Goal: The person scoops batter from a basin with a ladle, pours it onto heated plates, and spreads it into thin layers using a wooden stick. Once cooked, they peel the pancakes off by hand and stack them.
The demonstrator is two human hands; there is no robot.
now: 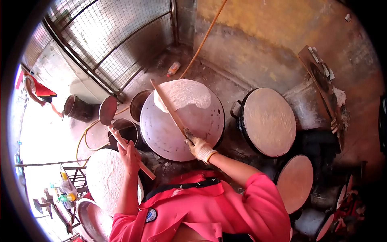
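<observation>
Lifting thin rice sheet [183, 94] off round steamer cloth [161, 133] with flat stick [171, 111], gloved right hand [199, 148] clamped on stick's near end. Left hand [130, 152] closed around ladle [117, 129] handle. Sheet looks limp, damp, tear-prone; best carried draped over the stick.

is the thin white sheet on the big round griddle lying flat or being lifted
Being lifted: the white sheet drapes over the stick in the gloved right hand, one edge peeled off the griddle.

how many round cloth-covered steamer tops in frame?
3: one centre under the stick held by the right hand, one at right, one lower right. More may be hidden.
</observation>
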